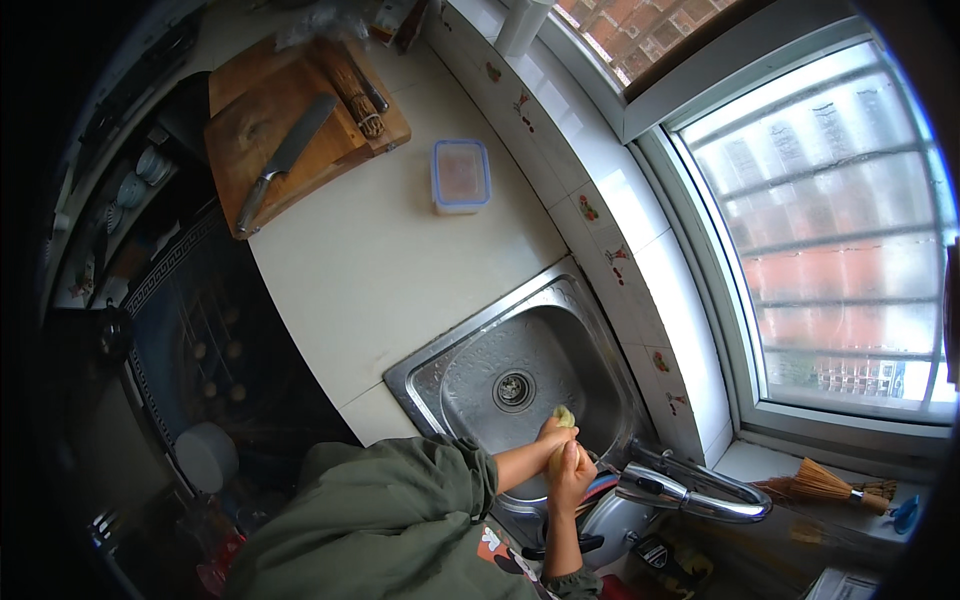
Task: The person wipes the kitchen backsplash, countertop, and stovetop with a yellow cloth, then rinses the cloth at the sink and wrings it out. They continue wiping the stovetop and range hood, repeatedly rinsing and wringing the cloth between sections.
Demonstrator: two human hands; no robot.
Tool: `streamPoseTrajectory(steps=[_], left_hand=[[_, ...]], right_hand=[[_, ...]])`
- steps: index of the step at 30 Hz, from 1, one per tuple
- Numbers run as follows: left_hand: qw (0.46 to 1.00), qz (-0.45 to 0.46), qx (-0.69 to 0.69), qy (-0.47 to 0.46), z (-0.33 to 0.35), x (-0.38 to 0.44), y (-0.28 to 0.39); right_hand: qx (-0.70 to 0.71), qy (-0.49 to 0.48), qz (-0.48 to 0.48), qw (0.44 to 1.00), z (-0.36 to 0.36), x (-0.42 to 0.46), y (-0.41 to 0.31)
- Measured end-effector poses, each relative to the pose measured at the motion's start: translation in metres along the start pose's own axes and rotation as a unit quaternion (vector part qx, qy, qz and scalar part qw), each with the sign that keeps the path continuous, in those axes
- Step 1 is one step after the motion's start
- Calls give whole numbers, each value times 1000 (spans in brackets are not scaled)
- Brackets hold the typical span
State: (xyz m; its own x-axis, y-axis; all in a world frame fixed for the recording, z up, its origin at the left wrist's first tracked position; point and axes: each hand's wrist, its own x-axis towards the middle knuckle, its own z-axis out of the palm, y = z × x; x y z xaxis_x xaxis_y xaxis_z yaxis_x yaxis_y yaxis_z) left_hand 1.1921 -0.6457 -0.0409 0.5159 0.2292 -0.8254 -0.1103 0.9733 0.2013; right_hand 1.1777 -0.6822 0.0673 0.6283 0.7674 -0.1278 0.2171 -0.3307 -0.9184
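Over the near side of a stainless steel sink [480, 367], both hands are closed around a pale yellow, crumpled item that looks like a cloth [564, 415]. One end of it sticks out past my left hand [557, 433]. My right hand [573, 474] grips it just below, close against the left. The fingers hide most of the item. Beneath the hands, the sink basin is wet, with droplets around its drain strainer [514, 390]. A chrome faucet [675, 489] stands right beside my right hand.
A wooden cutting board [300, 176] carries a cleaver-like knife [300, 142] and a bundled-stick brush [352, 94]. A lidded plastic container [460, 176] sits on the counter. By the faucet are a metal pot lid [616, 529] and, on the sill, a straw brush [829, 484].
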Motion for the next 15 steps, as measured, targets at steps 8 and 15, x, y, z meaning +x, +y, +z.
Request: streamPoseTrajectory(steps=[8,15], left_hand=[[1000,9,-11,-16,7,-53,17],[994,-55,13,-98,-5,-54,29]], right_hand=[[-184,90,-1,979,-3,42,19],[-218,99,33,970,-11,42,34]])
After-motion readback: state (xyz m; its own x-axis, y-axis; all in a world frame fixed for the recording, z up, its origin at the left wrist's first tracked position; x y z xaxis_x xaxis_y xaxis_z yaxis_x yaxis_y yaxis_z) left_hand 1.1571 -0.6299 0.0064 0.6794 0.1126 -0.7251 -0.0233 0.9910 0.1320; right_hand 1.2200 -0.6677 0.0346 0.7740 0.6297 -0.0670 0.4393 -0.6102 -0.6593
